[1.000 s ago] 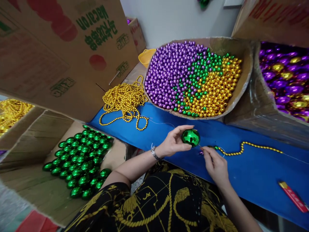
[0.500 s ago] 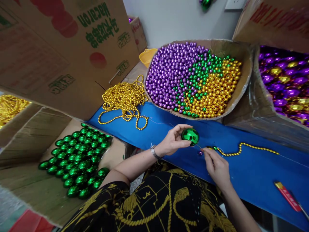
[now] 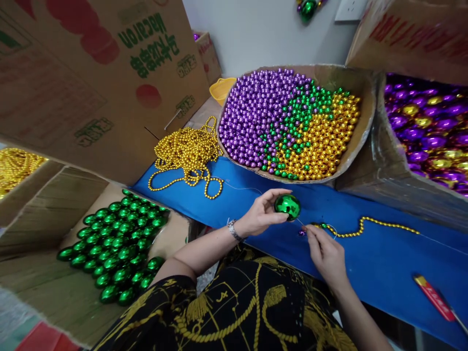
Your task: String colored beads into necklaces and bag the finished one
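Observation:
My left hand [image 3: 263,210] grips a shiny green ball [image 3: 287,207] between thumb and fingers. Below and right of it, my right hand [image 3: 326,251] pinches a thin needle [image 3: 300,222], whose far end meets the ball's lower right side; whether it has gone inside I cannot tell. Just behind the right fingertips lies a strand of gold beads [image 3: 361,228] with a few green ones near the hand, and white thread runs from its right end. A small purple bead [image 3: 302,233] shows close to the right fingertips.
A cardboard bin [image 3: 365,131] holds purple, green and gold beads. Gold bead strings [image 3: 188,151] are heaped on the blue cloth [image 3: 383,263]. At left, a carton [image 3: 32,273] contains green balls [image 3: 117,243]; a red-handled cutter [image 3: 433,297] lies right. Another box has purple and gold balls [image 3: 431,131].
The view has shifted slightly. Both hands keep almost the same pose, with the green ball and needle still held together.

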`<state>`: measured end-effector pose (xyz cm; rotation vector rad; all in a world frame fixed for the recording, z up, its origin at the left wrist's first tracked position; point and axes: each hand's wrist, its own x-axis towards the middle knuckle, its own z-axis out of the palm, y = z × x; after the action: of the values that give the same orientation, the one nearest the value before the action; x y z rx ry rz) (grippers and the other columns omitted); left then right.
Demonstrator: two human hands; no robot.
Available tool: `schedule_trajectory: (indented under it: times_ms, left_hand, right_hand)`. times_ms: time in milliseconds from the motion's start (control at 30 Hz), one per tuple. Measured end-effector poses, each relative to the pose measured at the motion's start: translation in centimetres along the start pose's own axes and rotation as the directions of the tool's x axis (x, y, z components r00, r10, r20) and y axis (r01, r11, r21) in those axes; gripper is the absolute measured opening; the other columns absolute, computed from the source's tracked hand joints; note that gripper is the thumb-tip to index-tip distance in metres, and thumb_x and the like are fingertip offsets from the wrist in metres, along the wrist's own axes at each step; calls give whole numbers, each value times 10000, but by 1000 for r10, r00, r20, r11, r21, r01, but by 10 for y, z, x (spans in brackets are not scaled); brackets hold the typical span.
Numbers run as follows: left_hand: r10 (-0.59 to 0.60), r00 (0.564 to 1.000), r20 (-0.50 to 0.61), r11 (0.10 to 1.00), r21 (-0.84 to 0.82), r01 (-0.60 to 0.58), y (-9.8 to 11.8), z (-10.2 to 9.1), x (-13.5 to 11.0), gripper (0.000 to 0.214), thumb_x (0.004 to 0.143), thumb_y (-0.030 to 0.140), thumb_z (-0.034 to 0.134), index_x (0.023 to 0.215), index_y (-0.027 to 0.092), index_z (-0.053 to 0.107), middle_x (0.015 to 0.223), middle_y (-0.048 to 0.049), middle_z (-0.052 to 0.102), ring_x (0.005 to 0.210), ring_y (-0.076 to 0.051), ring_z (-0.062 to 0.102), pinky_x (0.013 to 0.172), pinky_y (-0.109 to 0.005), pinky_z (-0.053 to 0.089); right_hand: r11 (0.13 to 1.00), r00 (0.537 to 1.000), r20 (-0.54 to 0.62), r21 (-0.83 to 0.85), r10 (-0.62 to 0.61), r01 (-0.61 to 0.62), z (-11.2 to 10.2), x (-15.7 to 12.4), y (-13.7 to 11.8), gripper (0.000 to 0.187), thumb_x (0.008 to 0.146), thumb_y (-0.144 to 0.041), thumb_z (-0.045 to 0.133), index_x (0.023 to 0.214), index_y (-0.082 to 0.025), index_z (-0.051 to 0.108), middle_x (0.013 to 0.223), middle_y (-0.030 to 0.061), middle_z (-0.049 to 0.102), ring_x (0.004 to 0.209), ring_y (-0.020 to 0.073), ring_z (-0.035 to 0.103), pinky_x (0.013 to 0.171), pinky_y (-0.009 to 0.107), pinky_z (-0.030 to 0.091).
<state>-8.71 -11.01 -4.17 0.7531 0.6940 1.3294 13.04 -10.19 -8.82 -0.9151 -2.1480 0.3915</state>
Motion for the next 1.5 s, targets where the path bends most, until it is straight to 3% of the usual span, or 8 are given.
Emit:
schedule_trajectory:
  times_ms: [267, 533, 900, 1067, 1200, 1300, 1367, 1500]
  left_hand:
    - [-7, 997, 78, 1000, 26, 5, -1, 6, 4, 709, 698, 275, 829, 1337, 263, 521, 1189, -98, 599, 943, -207, 653, 815, -383, 577]
    - [-26, 993, 111, 1000, 20, 24, -2, 5, 9, 603, 665, 252, 851, 1169, 207, 522, 1256, -140, 599, 999, -246, 673, 814, -407, 582]
    - [-81, 988, 132, 996, -11, 83, -2, -2, 10, 615, 668, 246, 847, 1199, 227, 537, 1350, -156, 570, 1056, -272, 662, 820, -418, 581]
    - [-82, 978, 191, 995, 77, 68, -10, -2, 7, 628, 707, 275, 824, 1269, 223, 548, 1358, -168, 565, 1120, -273, 635, 885, -419, 554]
    - [-30, 967, 251, 968, 249, -35, 13, -6, 19, 748, 720, 386, 809, 1383, 251, 490, 1456, -162, 478, 1241, -296, 558, 897, -372, 544]
    - [167, 975, 145, 848, 483, -217, 39, -7, 52, 476, 878, 423, 631, 1302, 220, 555, 1265, -137, 611, 1102, -233, 620, 813, -318, 541]
    - [259, 951, 167, 642, 706, -298, 49, -4, 85, 317, 912, 348, 580, 1179, 185, 626, 1111, -114, 666, 987, -201, 636, 828, -323, 513]
    - [23, 937, 347, 148, 926, -347, 40, 4, 153, 171, 822, 124, 609, 962, 154, 701, 951, -104, 686, 921, -223, 631, 889, -367, 456]
  right_hand:
    - [999, 998, -36, -2, 50, -50, 3, 1, 0, 159, 944, -170, 521, 1031, -178, 654, 919, 61, 748, 785, 159, 722, 723, 248, 576]
    - [988, 989, -5, 46, 151, -150, -3, 1, -2, 191, 957, -239, 495, 993, -197, 678, 904, 53, 759, 789, 170, 733, 714, 256, 596]
    - [998, 998, -5, 22, 61, -61, -5, 4, -2, 174, 936, -177, 534, 1056, -199, 659, 946, 48, 757, 824, 161, 733, 759, 240, 584]
    - [992, 994, 39, 59, 107, -109, -4, 12, -13, 158, 955, -189, 505, 1016, -202, 649, 898, 33, 747, 704, 128, 709, 671, 203, 554]
    - [988, 988, -5, 26, 154, -153, -7, 13, -10, 160, 961, -213, 484, 990, -208, 642, 870, 32, 746, 699, 142, 707, 662, 217, 550]
    - [981, 979, -65, -19, 193, -194, -12, 9, -2, 165, 963, -239, 480, 985, -208, 641, 863, 38, 746, 708, 158, 714, 676, 233, 558]
    - [976, 973, -89, -41, 212, -216, -16, 6, 2, 169, 967, -254, 481, 987, -205, 641, 869, 42, 748, 689, 157, 711, 670, 232, 558]
    - [965, 964, -91, -53, 251, -256, -22, 3, 5, 179, 974, -259, 475, 987, -212, 647, 857, 37, 750, 649, 149, 699, 652, 227, 556]
